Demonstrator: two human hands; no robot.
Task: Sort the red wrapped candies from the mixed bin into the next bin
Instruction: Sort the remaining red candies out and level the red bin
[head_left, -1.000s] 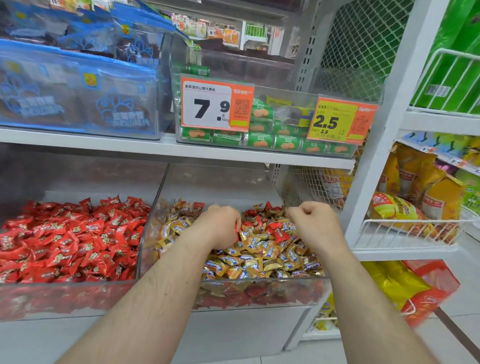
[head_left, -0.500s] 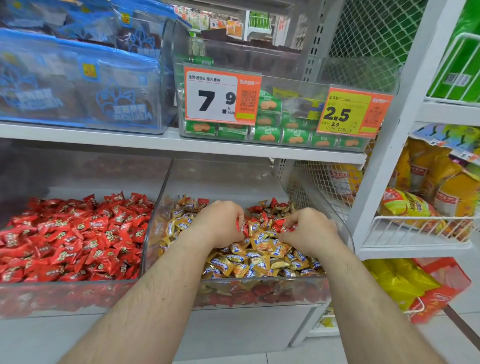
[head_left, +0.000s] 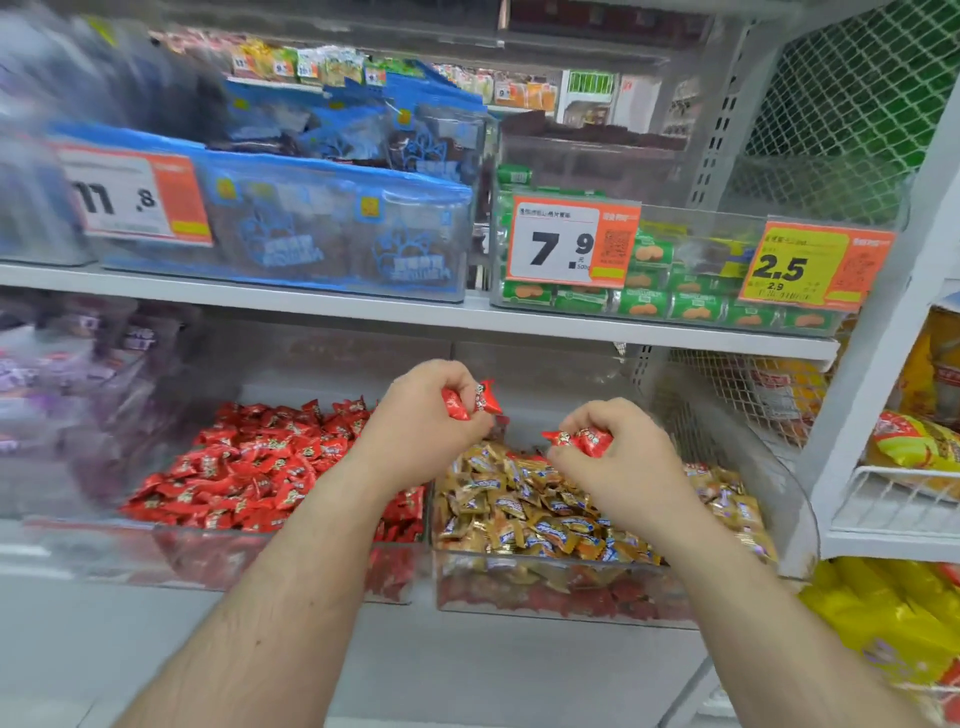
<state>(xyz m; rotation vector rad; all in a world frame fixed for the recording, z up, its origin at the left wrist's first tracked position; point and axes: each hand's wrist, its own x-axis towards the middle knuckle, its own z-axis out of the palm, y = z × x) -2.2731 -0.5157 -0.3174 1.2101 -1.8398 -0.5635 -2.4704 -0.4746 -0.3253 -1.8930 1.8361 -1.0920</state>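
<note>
**Red candies in both fists**

Red, crinkly candies poke from our left hand (head_left: 426, 421) and right hand (head_left: 613, 457), both squeezed tight on them, above the clear mixed bin (head_left: 545, 587). The red bin (head_left: 291, 551) sits just beside.

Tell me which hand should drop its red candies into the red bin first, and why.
Left, probably. The left hand already holds its red candies up by the divider beside the red bin. The right hand grips its own candies over the mixed bin, farther away.
</note>
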